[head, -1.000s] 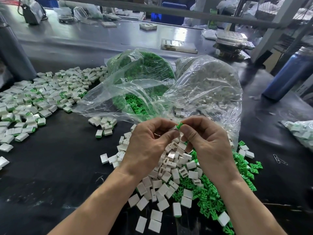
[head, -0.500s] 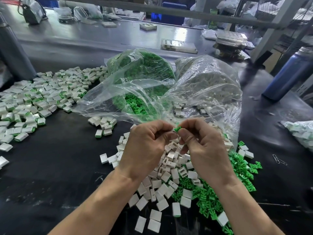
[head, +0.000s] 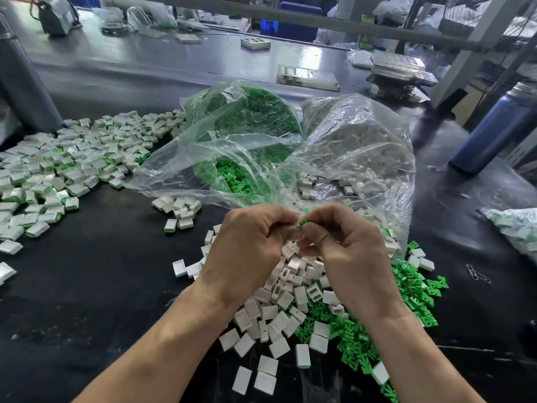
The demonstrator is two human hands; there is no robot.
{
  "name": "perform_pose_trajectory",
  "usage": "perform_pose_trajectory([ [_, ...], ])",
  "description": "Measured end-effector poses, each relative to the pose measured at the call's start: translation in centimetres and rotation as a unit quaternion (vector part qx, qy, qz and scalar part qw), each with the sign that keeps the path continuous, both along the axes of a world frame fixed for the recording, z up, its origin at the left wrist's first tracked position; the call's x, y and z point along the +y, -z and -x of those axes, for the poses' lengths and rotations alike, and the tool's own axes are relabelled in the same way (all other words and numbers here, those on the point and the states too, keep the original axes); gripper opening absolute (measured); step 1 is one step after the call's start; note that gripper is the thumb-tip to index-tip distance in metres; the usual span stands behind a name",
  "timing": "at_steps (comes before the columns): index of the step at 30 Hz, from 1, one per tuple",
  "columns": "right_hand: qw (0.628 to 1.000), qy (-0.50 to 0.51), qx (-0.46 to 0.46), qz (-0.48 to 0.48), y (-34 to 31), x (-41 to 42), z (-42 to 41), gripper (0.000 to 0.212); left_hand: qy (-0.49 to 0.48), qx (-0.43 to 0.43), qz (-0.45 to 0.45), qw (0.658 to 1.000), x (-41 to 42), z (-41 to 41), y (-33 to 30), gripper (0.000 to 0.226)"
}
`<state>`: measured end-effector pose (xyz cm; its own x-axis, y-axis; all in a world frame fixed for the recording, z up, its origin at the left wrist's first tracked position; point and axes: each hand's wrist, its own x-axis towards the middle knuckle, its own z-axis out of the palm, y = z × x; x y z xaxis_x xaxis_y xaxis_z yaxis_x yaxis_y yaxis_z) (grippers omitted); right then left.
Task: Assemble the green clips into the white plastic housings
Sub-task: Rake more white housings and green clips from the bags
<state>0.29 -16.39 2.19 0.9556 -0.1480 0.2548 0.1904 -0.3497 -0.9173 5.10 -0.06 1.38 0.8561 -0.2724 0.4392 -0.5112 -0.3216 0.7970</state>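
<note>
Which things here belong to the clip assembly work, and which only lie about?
For the job: left hand, right hand, green clip pinched between them, loose white housings, loose green clips, finished pieces.

Lying about: blue bottle, paper clips.

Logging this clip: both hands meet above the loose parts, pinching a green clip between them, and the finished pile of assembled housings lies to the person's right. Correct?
Not quite. The head view shows the left hand and right hand pinching the green clip, but the pile of assembled housings lies to the person's left.
</note>
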Motion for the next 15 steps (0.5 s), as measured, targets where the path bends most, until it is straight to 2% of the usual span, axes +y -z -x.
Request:
perform_pose_trajectory([
  [3, 0.998, -0.001, 0.005, -0.07, -0.05, 0.05, 0.04, 0.012, 0.017, 0.056, 0.058, 0.997, -0.31, 0.05, 0.12, 0.031],
  [7, 0.994, -0.01, 0.014, -0.108, 0.13, 0.11, 0.05, 0.011, 0.034, 0.096, 0.118, 0.988, -0.63, 0.17, 0.05, 0.022],
  [13, 0.984, -0.015, 0.02, -0.178, 0.11, 0.24, -0.15, 0.01, 0.035, 0.117, 0.113, 0.986, -0.54, -0.18, 0.17, 0.02],
  [15, 0.978, -0.013, 0.02, -0.206, -0.13, 0.18, -0.23, 0.02, 0.024, 0.092, 0.104, 0.99, -0.55, -0.32, 0.14, 0.019],
])
